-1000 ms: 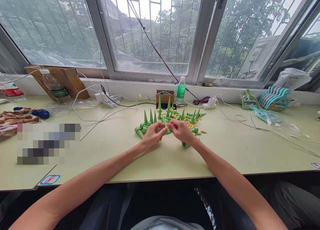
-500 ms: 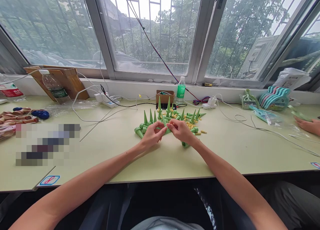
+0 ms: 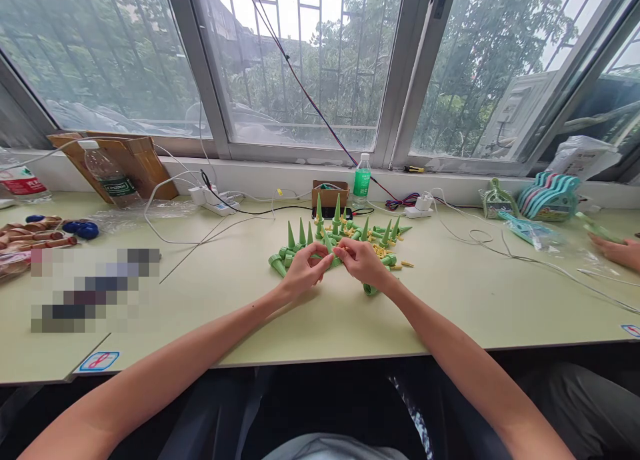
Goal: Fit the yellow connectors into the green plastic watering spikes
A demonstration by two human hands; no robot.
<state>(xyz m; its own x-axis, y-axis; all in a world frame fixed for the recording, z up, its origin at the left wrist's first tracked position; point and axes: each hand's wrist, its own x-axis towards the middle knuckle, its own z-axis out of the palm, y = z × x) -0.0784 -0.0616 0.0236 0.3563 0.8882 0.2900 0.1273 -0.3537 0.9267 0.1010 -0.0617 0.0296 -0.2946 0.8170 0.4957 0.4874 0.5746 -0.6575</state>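
My left hand (image 3: pixel 307 267) is closed around a green plastic spike (image 3: pixel 327 240), whose pointed tip sticks up above the fingers. Close against it, my right hand (image 3: pixel 361 260) pinches at the spike's lower end; whatever small piece lies between those fingertips is hidden. Beyond both hands stand several green cone-shaped spikes (image 3: pixel 291 235), points up, with others lying on their sides. Small yellow pegs (image 3: pixel 383 252) are heaped among them, and a loose peg (image 3: pixel 407 264) lies to the right. Just below my right wrist, a green cap-like piece (image 3: pixel 370 289) rests on the table.
Behind the spikes are a small cardboard box (image 3: pixel 330 192) and a green-labelled bottle (image 3: pixel 361 180). White cables (image 3: pixel 480 237) cross the table (image 3: pixel 450 300). Turquoise hangers (image 3: pixel 547 199) stand at right, near another person's hand (image 3: pixel 617 250). Wooden-handled items (image 3: pixel 40 237) lie at left.
My hands and the spike stay almost still. At the far right, the green item by the other person's hand has shifted slightly.
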